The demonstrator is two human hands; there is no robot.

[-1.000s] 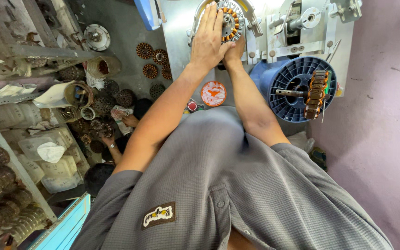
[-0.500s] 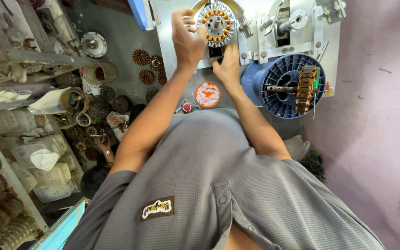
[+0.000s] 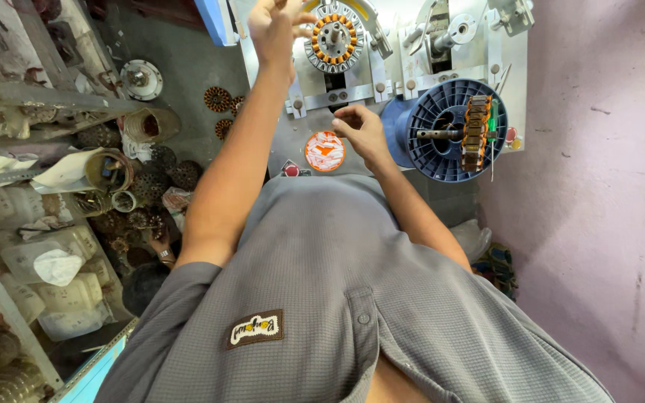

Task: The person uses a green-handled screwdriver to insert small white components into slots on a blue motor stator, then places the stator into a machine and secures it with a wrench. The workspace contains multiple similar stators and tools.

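Left hand (image 3: pixel 274 26): the fingers are curling loosely at the far edge of the frame, holding nothing that shows; whether a fine wire is pinched between them cannot be told. The hand is hovering just left of the stator (image 3: pixel 335 37), apart from it. Right hand (image 3: pixel 360 130): the fingers are half-curled and relaxed, gripping nothing, hanging below the stator and just right of the orange disc (image 3: pixel 325 151).

The stator is sitting on the spindle of the winding machine (image 3: pixel 382 67), at the far middle of the scene. Orange-copper coils are showing around its whole ring, so winding is judged largely done; the stator is not yet off the spindle.

To the right, a blue spool (image 3: pixel 442 130) is carrying another wound core (image 3: pixel 476 131). To the left, bare cores (image 3: pixel 222 98) are lying on the floor beside cluttered shelves (image 3: pixel 31 186).
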